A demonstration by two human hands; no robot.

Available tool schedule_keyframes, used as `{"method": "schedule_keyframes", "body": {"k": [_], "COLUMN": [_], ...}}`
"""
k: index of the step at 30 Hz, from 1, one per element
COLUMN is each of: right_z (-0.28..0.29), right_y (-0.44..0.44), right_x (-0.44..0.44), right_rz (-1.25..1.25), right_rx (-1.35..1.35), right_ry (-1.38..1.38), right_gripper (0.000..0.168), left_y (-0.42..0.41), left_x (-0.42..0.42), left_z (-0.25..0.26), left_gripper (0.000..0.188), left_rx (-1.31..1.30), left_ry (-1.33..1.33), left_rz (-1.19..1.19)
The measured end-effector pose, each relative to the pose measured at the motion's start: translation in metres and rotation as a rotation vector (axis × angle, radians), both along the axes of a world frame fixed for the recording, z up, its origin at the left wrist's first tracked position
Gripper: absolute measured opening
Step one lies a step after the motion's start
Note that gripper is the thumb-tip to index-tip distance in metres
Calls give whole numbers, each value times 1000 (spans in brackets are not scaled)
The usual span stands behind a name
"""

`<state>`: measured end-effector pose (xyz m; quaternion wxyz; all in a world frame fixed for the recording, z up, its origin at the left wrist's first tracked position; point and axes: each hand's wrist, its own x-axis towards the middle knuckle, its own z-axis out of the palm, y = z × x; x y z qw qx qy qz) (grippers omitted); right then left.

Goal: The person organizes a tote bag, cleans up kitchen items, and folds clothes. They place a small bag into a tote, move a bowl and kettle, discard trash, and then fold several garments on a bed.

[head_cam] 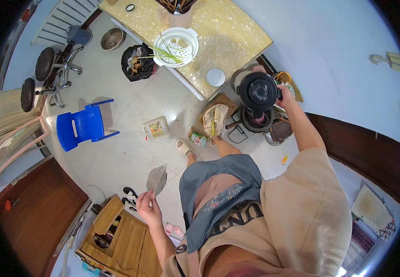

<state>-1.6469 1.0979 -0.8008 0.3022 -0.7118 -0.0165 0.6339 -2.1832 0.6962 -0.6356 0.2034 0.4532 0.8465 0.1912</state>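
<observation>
My left hand [149, 207] pinches the edge of a small translucent plastic bag [156, 180], holding it out over the floor. On the far side of my body, my right hand [285, 98] grips the side handle of a black kettle-like vessel [258, 90], whose round top faces me. What it rests on, if anything, is hidden beneath it. Just below it is a dark pot [267, 121] with a long handle. A white round lid or cup [215, 77] sits near the corner of the table [234, 41], to the left of the vessel.
A white perforated steamer basket [194, 46] holding green stalks overhangs the table edge, beside a black-bagged bin [127, 69]. On the floor are an oil jug [156, 127], a carton [197, 137] and a blue chair [78, 126]. A wooden cabinet [127, 239] stands near my left arm.
</observation>
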Motion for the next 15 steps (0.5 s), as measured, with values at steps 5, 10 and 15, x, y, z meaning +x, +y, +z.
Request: {"method": "schedule_keyframes", "body": {"k": [5, 10, 15], "right_z": [29, -32, -83], "right_y": [83, 147, 181], "right_x": [-32, -19, -7], "right_rz": [-242, -433, -588], "right_rx": [-13, 92, 123], "right_ry": [-2, 132, 249], "right_gripper": [12, 9, 14], "left_y": [46, 76, 136], "left_x": [40, 50, 49], "left_z": [31, 28, 34], "left_gripper": [9, 6, 5], "left_rx": [20, 89, 80], "left_ry": [23, -95, -118], "left_rz": [108, 179, 166]}}
